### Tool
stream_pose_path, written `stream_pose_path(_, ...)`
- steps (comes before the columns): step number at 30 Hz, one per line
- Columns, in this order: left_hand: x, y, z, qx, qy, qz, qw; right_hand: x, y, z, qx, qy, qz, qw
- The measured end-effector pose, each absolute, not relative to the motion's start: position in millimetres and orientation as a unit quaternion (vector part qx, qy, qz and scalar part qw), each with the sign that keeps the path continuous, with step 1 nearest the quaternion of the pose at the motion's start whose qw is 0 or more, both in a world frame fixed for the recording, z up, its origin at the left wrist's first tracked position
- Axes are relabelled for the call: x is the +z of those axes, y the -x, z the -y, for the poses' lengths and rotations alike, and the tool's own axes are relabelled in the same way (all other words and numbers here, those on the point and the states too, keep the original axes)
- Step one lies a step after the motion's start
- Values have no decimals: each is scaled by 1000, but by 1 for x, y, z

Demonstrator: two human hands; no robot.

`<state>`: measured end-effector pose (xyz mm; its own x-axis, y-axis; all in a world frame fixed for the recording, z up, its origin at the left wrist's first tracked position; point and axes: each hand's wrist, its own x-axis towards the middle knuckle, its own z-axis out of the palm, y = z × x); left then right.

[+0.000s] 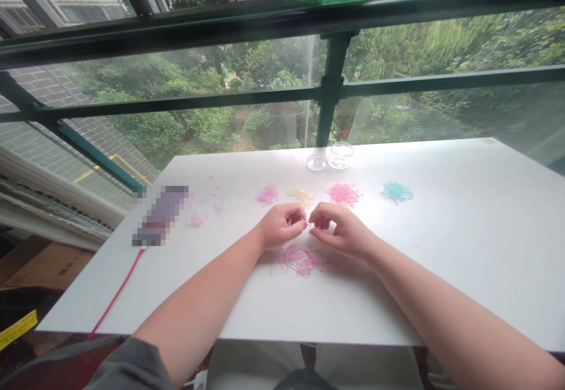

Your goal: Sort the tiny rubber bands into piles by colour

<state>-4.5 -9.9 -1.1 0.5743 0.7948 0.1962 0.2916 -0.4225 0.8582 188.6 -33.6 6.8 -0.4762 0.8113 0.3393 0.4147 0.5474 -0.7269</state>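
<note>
My left hand (282,226) is closed in a pinch, thumb against forefinger, above the middle of the white table (176,296). Facing it almost tip to tip is my right hand (342,228), its fingers curled and its thumb close to the forefinger. A tiny pale piece seems to lie between the fingertips, too small to name. Below my hands spreads a loose pile of pink paper clips (302,259). Just beyond them are a purple pile (267,194), a yellow pile (301,195), a pink pile (344,194) and a turquoise pile (396,192) of similar clips.
A clear round jar (341,156) stands at the far edge beside a clear lid (316,163). Scattered mixed clips (219,205) lie at the left, near a blurred-out phone (162,213) with a red cable (117,296). Green railings (331,90) and windows rise behind the table.
</note>
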Motion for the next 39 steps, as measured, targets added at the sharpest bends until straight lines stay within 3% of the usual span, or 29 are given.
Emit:
stream_pose_path(18,0,4,11,284,-788,-348,421,7,-188,34,273,416,813,302)
stream_pose_path(27,-8,2,5,442,-668,-343,491,12,-188,36,284,408,813,302)
stream_pose_path(32,-5,3,0,533,-609,-363,462,12,-188,35,290,403,810,312)
stream_pose_path(37,0,1,12,379,-720,-323,484,11,-189,34,275,423,808,305)
stream_pose_path(39,0,2,13,374,-732,-320,471,11,-190,34,269,431,806,303)
